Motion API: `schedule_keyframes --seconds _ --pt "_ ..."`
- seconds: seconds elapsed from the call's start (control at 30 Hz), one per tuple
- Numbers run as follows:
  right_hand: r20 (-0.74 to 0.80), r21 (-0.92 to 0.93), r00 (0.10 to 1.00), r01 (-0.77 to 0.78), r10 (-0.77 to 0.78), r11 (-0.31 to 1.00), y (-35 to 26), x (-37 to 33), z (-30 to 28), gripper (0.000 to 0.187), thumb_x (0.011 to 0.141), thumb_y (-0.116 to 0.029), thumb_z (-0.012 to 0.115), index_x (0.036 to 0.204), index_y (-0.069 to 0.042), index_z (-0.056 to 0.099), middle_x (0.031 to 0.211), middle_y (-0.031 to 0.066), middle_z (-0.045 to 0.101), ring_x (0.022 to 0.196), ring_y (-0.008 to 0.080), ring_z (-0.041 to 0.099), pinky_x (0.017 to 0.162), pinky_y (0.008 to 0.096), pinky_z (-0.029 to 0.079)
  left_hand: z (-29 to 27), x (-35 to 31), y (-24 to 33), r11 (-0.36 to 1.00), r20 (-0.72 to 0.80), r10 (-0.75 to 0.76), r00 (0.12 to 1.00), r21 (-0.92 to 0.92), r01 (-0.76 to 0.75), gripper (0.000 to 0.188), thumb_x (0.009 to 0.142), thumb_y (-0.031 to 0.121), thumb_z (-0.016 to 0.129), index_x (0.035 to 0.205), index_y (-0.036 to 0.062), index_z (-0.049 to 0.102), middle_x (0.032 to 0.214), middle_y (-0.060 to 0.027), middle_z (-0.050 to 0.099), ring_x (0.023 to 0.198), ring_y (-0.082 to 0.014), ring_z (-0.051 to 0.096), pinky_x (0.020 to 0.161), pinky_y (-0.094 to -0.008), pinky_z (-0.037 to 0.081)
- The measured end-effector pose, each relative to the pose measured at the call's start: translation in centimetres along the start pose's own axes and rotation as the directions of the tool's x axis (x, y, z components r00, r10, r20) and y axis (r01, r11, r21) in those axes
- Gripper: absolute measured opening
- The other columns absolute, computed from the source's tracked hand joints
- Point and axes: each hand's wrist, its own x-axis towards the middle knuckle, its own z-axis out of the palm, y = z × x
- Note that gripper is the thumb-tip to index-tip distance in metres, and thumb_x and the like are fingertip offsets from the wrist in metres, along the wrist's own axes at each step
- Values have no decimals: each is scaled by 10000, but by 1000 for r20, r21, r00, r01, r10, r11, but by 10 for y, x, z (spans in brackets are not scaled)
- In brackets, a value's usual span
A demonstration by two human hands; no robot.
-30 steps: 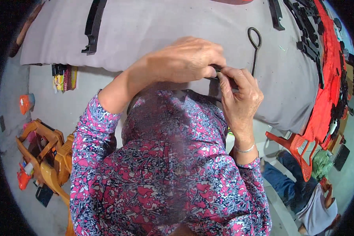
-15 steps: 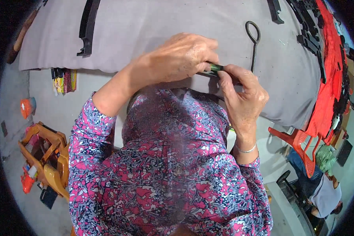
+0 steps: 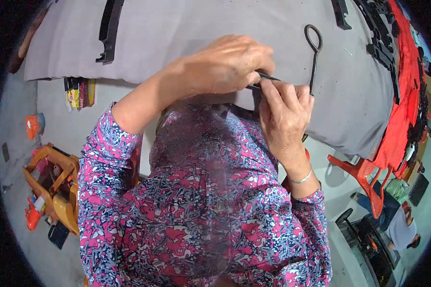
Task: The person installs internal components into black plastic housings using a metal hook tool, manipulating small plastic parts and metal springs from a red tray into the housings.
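Observation:
My left hand reaches in over the near edge of the grey cloth, fingers bent and closed on a narrow black piece. From the right, my right hand meets it, its curled fingertips pressed on the same piece. Most of that piece is covered by my fingers, so its full shape cannot be made out. Just past my right knuckles lies a dark metal rod with a loop at its far end; its lower part passes behind the hand.
Grey cloth covers the work surface. Long black parts lie at far left, with more at right beside a red cloth. A red plastic chair stands at right, a wooden chair at left. Another person is lower right.
My right hand has turned, its fingers now folded over the black piece. The green patch seen between the hands before is hidden. My left hand has risen slightly.

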Motion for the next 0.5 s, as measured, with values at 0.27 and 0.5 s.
schedule_keyframes --seconds 0.27,0.5 --pt "-82 133 996 40 -29 990 10 -5 0 336 729 -108 724 1058 -119 661 991 6 610 861 233 512 738 376 381 -26 -7 9 977 116 -172 978 -103 185 403 799 89 642 1187 -14 608 1035 -160 607 950 -342 603 850 -407 482" --pt "-74 112 991 122 -114 986 1 11 1 243 743 -119 716 979 -114 658 923 9 582 856 227 522 723 373 379 -19 -35 13 979 -7 -194 981 -70 193 422 727 96 711 1119 -44 639 998 -157 614 924 -326 610 824 -386 498"
